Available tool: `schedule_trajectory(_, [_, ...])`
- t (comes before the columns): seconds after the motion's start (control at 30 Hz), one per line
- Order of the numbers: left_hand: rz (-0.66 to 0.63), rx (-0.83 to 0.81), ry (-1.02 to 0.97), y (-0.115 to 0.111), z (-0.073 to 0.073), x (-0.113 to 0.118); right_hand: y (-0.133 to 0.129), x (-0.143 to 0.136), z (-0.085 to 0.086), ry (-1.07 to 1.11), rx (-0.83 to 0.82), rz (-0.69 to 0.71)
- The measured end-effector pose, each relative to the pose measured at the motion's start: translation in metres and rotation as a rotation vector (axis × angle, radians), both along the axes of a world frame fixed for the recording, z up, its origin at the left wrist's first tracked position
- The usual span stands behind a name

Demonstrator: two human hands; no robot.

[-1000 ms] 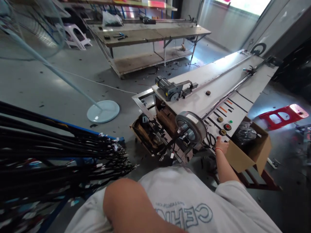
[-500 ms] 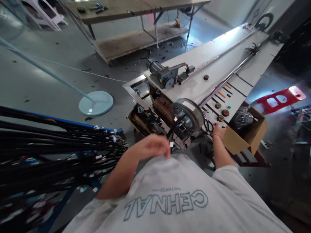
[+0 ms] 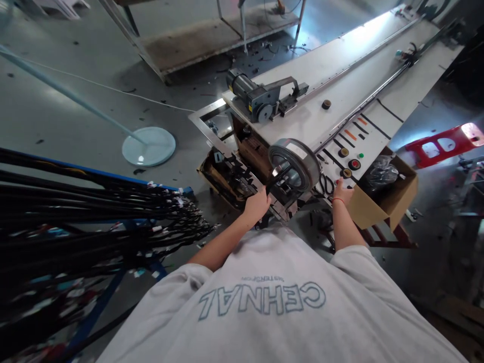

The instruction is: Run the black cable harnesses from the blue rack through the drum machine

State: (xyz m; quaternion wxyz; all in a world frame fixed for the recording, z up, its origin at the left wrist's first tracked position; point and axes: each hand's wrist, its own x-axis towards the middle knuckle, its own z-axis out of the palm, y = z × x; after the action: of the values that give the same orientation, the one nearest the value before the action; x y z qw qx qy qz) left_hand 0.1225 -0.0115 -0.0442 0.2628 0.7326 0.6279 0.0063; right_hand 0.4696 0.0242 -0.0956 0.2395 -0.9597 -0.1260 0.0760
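My left hand [image 3: 258,205] is closed round the end of a black wire harness [image 3: 279,177], which runs into the round opening of a grey taping wheel [image 3: 293,162] at the machine's near end. My right hand [image 3: 343,192] is at the table's near edge, its fingers curled beside a small red button [image 3: 336,182]. What lies under those fingers is hidden. Black-handled scissors [image 3: 324,185] lie just left of it. Rolls of tape [image 3: 344,152] and a red push button [image 3: 354,164] sit a little beyond.
The long white machine table [image 3: 317,121] carries a motor [image 3: 242,85] on its left side. A cardboard box [image 3: 403,199] stands right, near a red stool [image 3: 442,146]. Many black harnesses [image 3: 94,206] hang on a blue rack at left. A pale round stand base [image 3: 149,146] is on the floor.
My left hand has moved forward from near my chest and taken hold of the black wire harness by the wheel. My right hand stays at the table edge. The view has shifted slightly.
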Motion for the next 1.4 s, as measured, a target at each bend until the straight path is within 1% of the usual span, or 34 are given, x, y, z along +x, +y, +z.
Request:
schedule_trajectory(0.17, [-0.009,0.03,-0.171,-0.005,-0.009,-0.01,0.001,0.001,-0.002,-0.012,-0.012,0.015])
schedule_trajectory(0.3, [-0.029,-0.064,-0.444,0.001,-0.012,-0.014,0.001,0.001,-0.002,-0.016,-0.017,0.02])
schedule_trajectory(0.4, [0.006,-0.145,-0.619,0.009,-0.012,-0.013,0.002,0.0,-0.002,-0.023,-0.043,0.017])
schedule_trajectory(0.47, [0.035,-0.181,-0.686,0.013,-0.012,-0.011,0.002,-0.001,-0.002,-0.027,-0.068,0.02])
schedule_trajectory(0.57, [0.07,-0.176,-0.697,0.013,-0.009,-0.011,0.002,-0.001,-0.002,-0.029,-0.096,0.026])
schedule_trajectory(0.77, [-0.012,-0.088,-0.535,0.003,-0.004,-0.014,0.001,0.0,-0.003,-0.004,-0.058,0.034])
schedule_trajectory(0.83, [-0.004,-0.082,-0.488,0.005,-0.006,-0.013,0.001,0.001,-0.003,0.001,-0.037,0.028])
schedule_trajectory(0.9, [0.012,-0.092,-0.506,0.012,-0.009,-0.011,0.0,0.001,-0.003,0.004,-0.031,0.029])
schedule_trajectory(1.0, [0.05,-0.235,-0.68,0.032,-0.014,-0.006,0.001,0.0,-0.003,0.009,-0.025,0.036])
schedule_trajectory(1.1, [0.093,-0.452,-0.868,0.049,-0.019,-0.003,0.0,-0.002,-0.001,0.016,-0.021,0.024])
schedule_trajectory(1.2, [0.189,-0.741,-1.084,0.057,-0.024,-0.005,-0.004,-0.003,0.004,0.05,-0.025,0.042])
schedule_trajectory(1.3, [0.277,-1.029,-1.23,0.061,-0.031,-0.012,-0.007,-0.003,0.016,0.037,-0.071,0.072])
schedule_trajectory(1.33, [0.29,-1.097,-1.245,0.063,-0.033,-0.016,-0.005,-0.004,0.023,0.007,-0.072,0.112])
schedule_trajectory(1.37, [0.292,-1.148,-1.246,0.066,-0.034,-0.019,0.001,-0.007,0.031,-0.012,-0.048,0.186])
schedule_trajectory(1.4, [0.287,-1.182,-1.238,0.069,-0.034,-0.023,0.01,-0.012,0.04,0.007,0.002,0.298])
